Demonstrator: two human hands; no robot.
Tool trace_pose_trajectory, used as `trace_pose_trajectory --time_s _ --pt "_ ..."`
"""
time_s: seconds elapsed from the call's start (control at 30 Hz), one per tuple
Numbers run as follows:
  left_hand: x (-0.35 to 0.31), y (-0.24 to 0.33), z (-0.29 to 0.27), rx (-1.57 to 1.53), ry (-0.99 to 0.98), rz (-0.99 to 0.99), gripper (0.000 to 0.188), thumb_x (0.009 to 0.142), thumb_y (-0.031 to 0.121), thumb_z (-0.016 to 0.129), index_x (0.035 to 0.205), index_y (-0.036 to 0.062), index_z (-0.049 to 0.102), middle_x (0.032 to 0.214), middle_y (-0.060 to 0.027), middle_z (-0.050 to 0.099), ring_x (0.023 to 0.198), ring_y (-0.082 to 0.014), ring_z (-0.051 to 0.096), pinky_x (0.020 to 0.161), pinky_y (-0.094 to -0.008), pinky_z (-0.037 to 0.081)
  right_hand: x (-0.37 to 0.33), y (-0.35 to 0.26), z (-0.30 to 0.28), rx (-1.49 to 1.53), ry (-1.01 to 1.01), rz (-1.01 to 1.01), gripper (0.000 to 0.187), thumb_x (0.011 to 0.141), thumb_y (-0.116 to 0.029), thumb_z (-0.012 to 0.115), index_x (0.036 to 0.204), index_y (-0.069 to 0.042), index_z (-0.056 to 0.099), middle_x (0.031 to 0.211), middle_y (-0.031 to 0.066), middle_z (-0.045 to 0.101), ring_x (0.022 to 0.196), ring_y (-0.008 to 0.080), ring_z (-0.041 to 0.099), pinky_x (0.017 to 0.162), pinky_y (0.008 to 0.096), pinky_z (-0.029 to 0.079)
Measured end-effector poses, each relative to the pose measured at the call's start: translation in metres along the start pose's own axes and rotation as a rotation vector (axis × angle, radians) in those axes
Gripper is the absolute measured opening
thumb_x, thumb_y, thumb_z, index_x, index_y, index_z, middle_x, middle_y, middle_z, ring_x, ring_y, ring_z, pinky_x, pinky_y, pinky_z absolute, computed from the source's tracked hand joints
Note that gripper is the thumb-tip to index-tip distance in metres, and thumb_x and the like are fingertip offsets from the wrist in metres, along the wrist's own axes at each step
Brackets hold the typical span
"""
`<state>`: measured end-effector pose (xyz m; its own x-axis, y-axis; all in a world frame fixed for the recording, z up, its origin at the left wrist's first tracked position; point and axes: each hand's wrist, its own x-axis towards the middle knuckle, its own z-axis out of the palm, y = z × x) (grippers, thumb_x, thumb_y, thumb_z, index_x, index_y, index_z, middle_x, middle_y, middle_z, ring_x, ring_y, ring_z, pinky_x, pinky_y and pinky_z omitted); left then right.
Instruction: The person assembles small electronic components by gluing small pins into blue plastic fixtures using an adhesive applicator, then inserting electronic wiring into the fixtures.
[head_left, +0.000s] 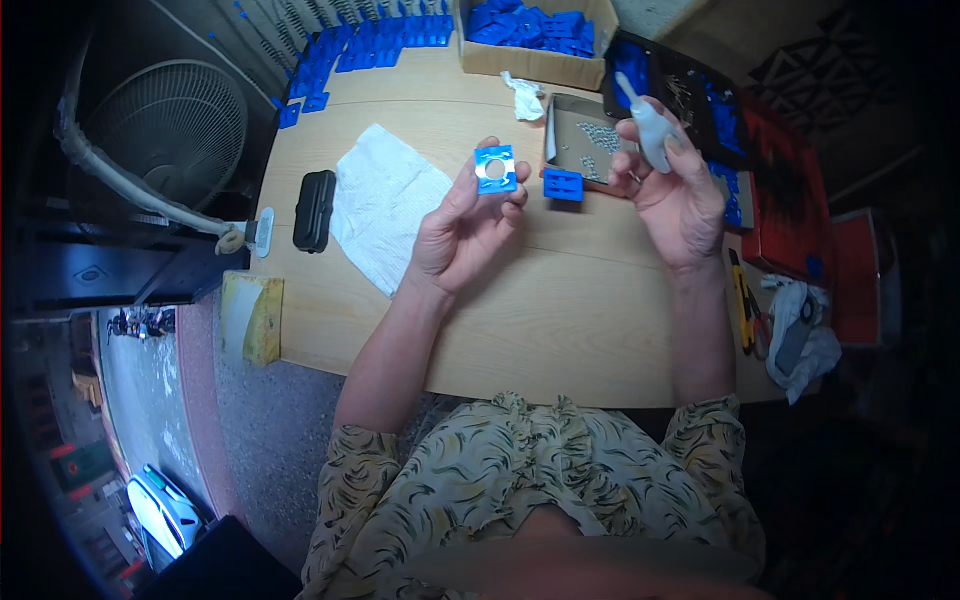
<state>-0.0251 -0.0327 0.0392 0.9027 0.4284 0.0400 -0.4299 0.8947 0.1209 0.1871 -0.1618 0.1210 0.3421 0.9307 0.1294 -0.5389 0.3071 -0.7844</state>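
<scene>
My left hand is closed on a small blue square plate with a round hole in its middle, held up above the table. In my right hand is a white squeeze bottle with a narrow nozzle pointing up and to the left. A blue block with slots sits between the two hands, at the front corner of a shallow cardboard tray. Small metal parts lie in that tray.
Behind stands a cardboard box of blue parts; rows of blue pieces line the back left. A white cloth and black case lie left. On the right are a yellow cutter, a red box and a crumpled cloth.
</scene>
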Motion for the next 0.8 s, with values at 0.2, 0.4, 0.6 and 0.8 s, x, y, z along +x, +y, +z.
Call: trace_pose_trajectory --time_s 0.2,0.4,0.6,0.8 --pt "-0.003 0.002 -0.010 -0.033 -0.034 0.022 0.052 0.100 0.018 0.055 0.149 0.0142 0.038 0.132 -0.0220 0.050 0.109 -0.0276 0.055 0.094 -0.0343 0.050 -0.062 -0.051 -0.048 -0.257 0.183 -0.173 0.046 0.091 -0.020 0.061 0.130 0.001 0.052 0.116 0.0174 0.064 0.096 0.0223 0.060 0.089 0.0386 0.049" --pt "0.000 -0.009 -0.002 0.045 -0.044 -0.022 0.047 0.102 0.013 0.052 0.146 0.0097 0.037 0.127 -0.0190 0.046 0.105 -0.0226 0.051 0.093 -0.0338 0.047 -0.128 -0.087 -0.080 -0.586 0.602 -0.305 0.036 0.094 -0.023 0.060 0.118 0.004 0.058 0.106 0.0147 0.069 0.089 0.0136 0.062 0.081 0.0294 0.049" --pt "-0.001 -0.011 -0.012 0.090 -0.014 -0.013 0.051 0.103 0.018 0.051 0.150 0.0108 0.033 0.131 -0.0226 0.049 0.107 -0.0258 0.055 0.092 -0.0337 0.050 -0.147 -0.079 -0.108 -0.852 0.708 -0.276 0.038 0.094 -0.022 0.061 0.122 0.005 0.057 0.112 0.0148 0.069 0.096 0.0120 0.061 0.089 0.0269 0.048" --pt "0.001 -0.012 -0.017 0.094 -0.005 -0.015 0.050 0.103 0.016 0.050 0.150 0.0106 0.033 0.132 -0.0230 0.048 0.109 -0.0265 0.055 0.093 -0.0341 0.050 -0.140 -0.060 -0.140 -0.870 0.865 -0.334 0.034 0.086 -0.009 0.071 0.118 0.000 0.063 0.104 0.0104 0.069 0.092 0.0115 0.063 0.080 0.0258 0.051"
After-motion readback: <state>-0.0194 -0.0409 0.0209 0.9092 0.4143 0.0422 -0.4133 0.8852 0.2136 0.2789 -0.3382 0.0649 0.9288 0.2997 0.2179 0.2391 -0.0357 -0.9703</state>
